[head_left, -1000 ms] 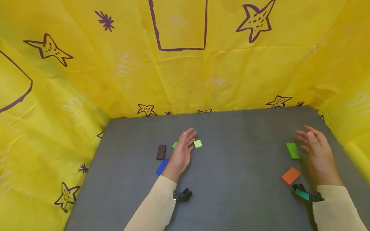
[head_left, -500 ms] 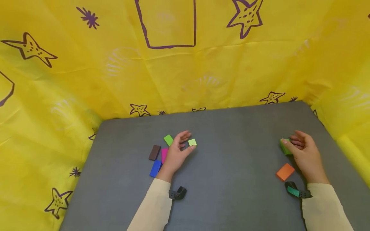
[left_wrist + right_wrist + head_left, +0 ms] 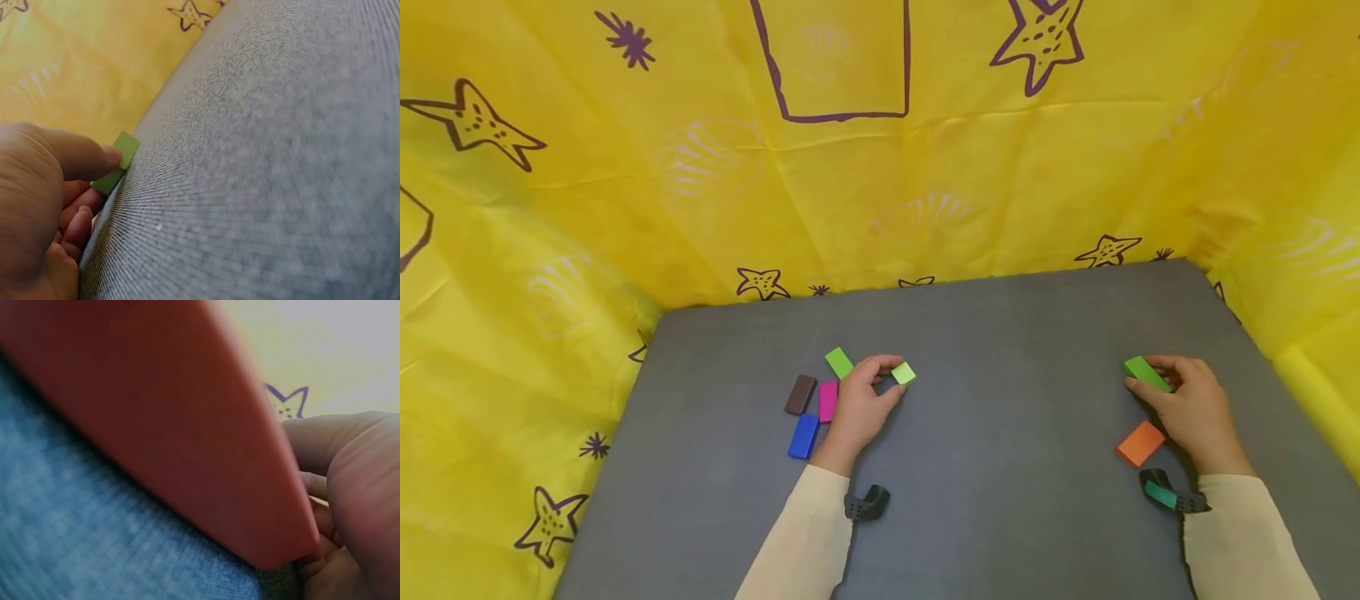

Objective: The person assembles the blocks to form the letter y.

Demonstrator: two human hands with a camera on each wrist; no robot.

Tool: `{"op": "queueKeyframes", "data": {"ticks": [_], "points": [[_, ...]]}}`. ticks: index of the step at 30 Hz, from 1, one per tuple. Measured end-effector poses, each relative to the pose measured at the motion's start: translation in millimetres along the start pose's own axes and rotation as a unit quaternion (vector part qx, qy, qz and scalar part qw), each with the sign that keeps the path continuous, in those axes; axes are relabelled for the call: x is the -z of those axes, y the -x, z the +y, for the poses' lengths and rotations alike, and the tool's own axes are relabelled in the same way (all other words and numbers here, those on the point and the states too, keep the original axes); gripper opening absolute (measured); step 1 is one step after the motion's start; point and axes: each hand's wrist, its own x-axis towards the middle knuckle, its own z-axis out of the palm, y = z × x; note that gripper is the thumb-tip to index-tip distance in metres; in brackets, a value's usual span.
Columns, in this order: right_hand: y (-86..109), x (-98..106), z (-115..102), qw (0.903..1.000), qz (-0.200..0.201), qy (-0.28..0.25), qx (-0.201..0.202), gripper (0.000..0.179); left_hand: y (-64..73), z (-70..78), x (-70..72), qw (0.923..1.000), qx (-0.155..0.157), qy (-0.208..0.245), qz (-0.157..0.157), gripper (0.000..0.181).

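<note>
Between thumb and fingers, my left hand (image 3: pixel 863 404) pinches a small light-green block (image 3: pixel 903 373); the left wrist view shows the same green block (image 3: pixel 119 164) at the fingertips, at the table surface. Far to the right, my right hand (image 3: pixel 1198 408) grips a longer green block (image 3: pixel 1146 372) with the thumb on its near side and the fingers on its far side. An orange block (image 3: pixel 1140 443) lies just in front of the right wrist. In the right wrist view that orange block (image 3: pixel 162 425) looms close and hides most of the fingers and the green block.
Left of my left hand lie a green block (image 3: pixel 838 362), a pink block (image 3: pixel 827 402), a dark brown block (image 3: pixel 801 394) and a blue block (image 3: pixel 803 436). The grey table (image 3: pixel 1000 467) is bordered by a yellow patterned cloth (image 3: pixel 850 192) at the back and sides.
Both hands were open beside the blocks one second ago. My left hand has closed on the small light-green block and my right on the longer green block, which has turned slightly.
</note>
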Motion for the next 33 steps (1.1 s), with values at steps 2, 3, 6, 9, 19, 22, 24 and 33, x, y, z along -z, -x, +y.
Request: {"op": "queueKeyframes", "data": {"ticks": [2, 3, 6, 9, 19, 22, 24, 33], "points": [[1.6, 0.9, -0.3, 0.9999, 0.001, 0.008, 0.007, 0.051, 0.1, 0.6, -0.5, 1.0, 0.001, -0.002, 0.004, 0.035], [2.3, 1.1, -0.6, 0.9999, 0.001, 0.01, 0.011, 0.049, 0.2, 0.9, -0.6, 1.0, 0.002, -0.002, 0.004, 0.035], [3.2, 1.5, -0.7, 0.9997, -0.001, 0.013, 0.023, 0.046, 0.1, 1.3, -1.8, 0.9999, 0.001, -0.014, -0.001, 0.037], [3.4, 1.5, -2.0, 0.9994, -0.004, 0.016, 0.031, 0.044, -0.3, 1.7, -3.3, 0.9992, 0.0, -0.039, -0.009, 0.039], [0.0, 0.0, -13.5, 0.998, 0.003, 0.019, 0.06, 0.04, 1.5, 3.5, -4.4, 0.9994, 0.007, -0.035, 0.003, 0.037], [-0.8, 0.7, -20.1, 0.9972, 0.01, 0.013, 0.072, 0.039, 2.0, 3.5, -3.6, 0.9996, 0.014, -0.023, 0.012, 0.036], [-1.1, 2.0, -26.0, 0.9967, 0.015, 0.008, 0.08, 0.039, 2.2, 3.4, -3.1, 0.9995, 0.016, -0.019, 0.018, 0.036], [-3.0, 7.0, -60.4, 0.9905, 0.015, -0.02, 0.135, 0.035, 3.1, 5.7, -4.4, 0.9995, 0.017, -0.019, 0.018, 0.036]]}}
